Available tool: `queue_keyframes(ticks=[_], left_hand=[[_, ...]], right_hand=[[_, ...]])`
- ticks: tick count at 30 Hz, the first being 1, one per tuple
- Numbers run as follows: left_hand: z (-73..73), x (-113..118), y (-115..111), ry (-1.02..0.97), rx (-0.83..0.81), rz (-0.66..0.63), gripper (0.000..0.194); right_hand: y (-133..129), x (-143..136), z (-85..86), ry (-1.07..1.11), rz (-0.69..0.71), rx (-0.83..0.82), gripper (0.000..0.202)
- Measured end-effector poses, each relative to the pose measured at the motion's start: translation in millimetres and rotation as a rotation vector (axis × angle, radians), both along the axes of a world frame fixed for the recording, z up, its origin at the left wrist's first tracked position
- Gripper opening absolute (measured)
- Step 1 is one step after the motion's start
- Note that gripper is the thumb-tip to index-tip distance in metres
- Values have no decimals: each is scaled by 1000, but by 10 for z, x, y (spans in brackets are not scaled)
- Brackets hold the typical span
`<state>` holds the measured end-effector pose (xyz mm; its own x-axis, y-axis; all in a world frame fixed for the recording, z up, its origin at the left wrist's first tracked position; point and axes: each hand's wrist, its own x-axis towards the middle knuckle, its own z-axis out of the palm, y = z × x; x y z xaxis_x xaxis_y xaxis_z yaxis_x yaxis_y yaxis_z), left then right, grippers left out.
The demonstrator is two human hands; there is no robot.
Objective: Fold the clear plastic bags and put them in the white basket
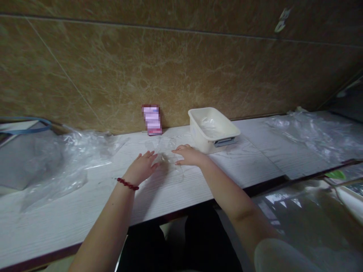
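You're holding left hand (142, 168) and right hand (188, 155) loosely spread, gripping nothing visible; clear plastic (168, 159) is lying between them, just below frame centre; neither is sitting clearly nearer; long axis unclear.

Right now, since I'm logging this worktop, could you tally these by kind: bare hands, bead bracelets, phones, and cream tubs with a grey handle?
Bare hands: 2, left hand and right hand
Bead bracelet: 1
Phone: 1
Cream tub with grey handle: 1
Total: 5
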<state>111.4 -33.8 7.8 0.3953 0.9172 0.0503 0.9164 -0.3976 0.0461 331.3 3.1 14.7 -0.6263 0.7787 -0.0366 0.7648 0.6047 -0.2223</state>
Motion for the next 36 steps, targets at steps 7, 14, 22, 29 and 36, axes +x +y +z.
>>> queue_keyframes(ticks=[7,14,22,29,36], left_hand=[[-133,-392,-637,-120,-36,-127,37],[-428,-272,-741,-183,86,-96,28],[-384,-223,-751,-291,102,-68,27],[-267,-421,-725,-339,19,-144,27],[-354,-538,-649,-264,-18,-213,26]], right_hand=[[-317,139,-56,138,95,52,47],[-649,299,-284,169,47,-61,65],[-726,247,-391,194,22,-19,82],[-842,209,-366,256,4,105,53],[-864,214,-270,146,55,222,25]])
